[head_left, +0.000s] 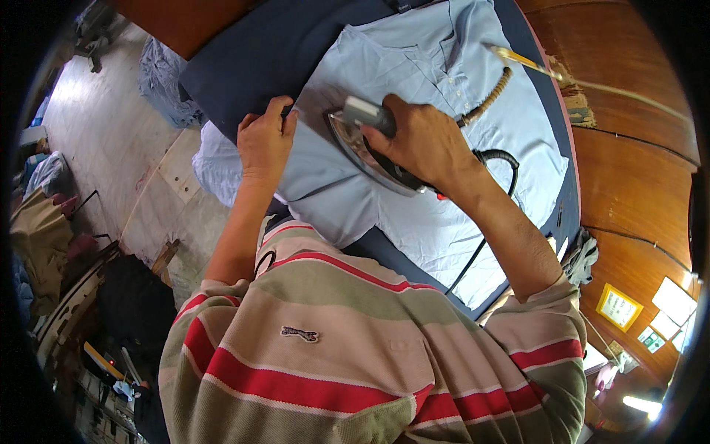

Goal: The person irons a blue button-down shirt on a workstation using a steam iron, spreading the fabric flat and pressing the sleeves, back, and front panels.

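A light blue shirt (318, 170) with a buttoned placket lies spread over a dark blue cloth (244, 66) that covers the ironing surface. An electric iron (353, 148) with a grey handle rests on the shirt, its tip toward the upper left. My right hand (425, 137) is wrapped round the iron's handle. At the shirt's left edge, my left hand (265, 140) has bent fingers, with thumb and forefinger close together on the fabric. Its fingertips are partly hidden. The part of the shirt under the iron is covered.
A wrapped cord (488, 96) and a black cable (515, 174) run from the iron across the shirt. Crumpled blue-grey cloth (166, 81) hangs at the left. Wooden panelling (621, 177) stands along the right. More clothes (44, 244) lie at the far left.
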The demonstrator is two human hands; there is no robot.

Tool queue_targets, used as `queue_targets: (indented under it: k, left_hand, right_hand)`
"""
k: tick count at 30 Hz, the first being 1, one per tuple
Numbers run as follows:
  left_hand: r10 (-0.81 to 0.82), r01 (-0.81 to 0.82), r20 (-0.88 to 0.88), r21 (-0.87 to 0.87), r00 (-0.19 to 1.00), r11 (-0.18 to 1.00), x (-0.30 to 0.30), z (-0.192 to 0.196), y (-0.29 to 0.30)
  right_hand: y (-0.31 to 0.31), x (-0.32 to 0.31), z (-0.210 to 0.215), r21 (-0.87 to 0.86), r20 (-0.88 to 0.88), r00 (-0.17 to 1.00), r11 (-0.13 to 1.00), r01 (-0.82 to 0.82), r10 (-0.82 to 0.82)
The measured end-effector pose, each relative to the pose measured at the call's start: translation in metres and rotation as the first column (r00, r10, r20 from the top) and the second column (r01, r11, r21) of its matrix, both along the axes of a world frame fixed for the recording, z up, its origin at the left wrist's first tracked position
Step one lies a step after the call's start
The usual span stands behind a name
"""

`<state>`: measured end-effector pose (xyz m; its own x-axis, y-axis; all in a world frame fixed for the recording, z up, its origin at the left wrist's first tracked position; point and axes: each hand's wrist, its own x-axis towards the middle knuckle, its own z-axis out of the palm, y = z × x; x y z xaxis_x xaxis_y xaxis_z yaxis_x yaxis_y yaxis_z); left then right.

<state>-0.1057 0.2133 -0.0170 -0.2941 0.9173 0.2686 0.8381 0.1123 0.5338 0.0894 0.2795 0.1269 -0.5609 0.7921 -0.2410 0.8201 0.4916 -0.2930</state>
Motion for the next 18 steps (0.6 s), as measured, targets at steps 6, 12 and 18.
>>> queue_targets:
  k: [6,12,18]
  left_hand:
    - [-0.032,0.028,0.123,0.033,0.992,0.999,-0.005,0.002,-0.002]
    - [-0.048,0.043,0.112,0.053,0.993,0.998,-0.007,0.0,-0.001]
    - [-0.047,0.044,0.032,0.086,0.998,0.995,0.007,0.017,0.001]
  right_hand:
    - [0.014,-0.01,-0.003,0.023,-0.014,0.999,0.999,-0.041,0.042]
    - [0.019,-0.019,0.0,0.015,0.02,1.0,1.0,-0.004,0.004]
    - [0.025,-0.001,-0.001,0.021,-0.037,0.996,0.996,0.084,-0.083]
